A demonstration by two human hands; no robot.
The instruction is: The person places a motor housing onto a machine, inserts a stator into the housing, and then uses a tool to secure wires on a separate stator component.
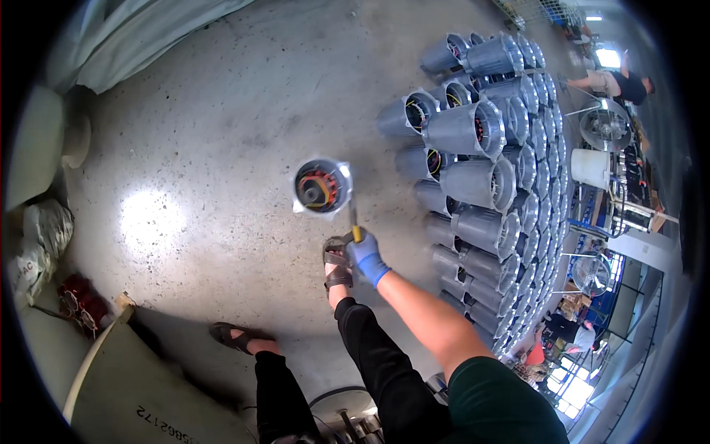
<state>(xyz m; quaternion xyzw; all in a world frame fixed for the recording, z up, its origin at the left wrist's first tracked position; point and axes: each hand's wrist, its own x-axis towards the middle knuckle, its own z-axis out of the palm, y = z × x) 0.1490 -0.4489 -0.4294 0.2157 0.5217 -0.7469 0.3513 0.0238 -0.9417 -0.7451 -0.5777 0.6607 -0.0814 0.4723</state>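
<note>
A grey, speckled concrete floor (222,96) spreads across a workshop, a bright patch of light on its left. Near the middle is a metal motor casing (323,186) with red windings inside, its rim beside the tip of a yellow-handled rod (356,232); contact is unclear. The person's right hand (367,257), in a blue glove, has its fingers wrapped around that handle; the left hand is out of view. A sandalled foot (338,265) stands just below the casing. Stacked grey casings (473,181) wall off the right side, with fans (605,127), a white bucket (590,168) and two other people beyond. A pale sheet (140,48), a sack (46,240) and red coils (83,302) line the left.
</note>
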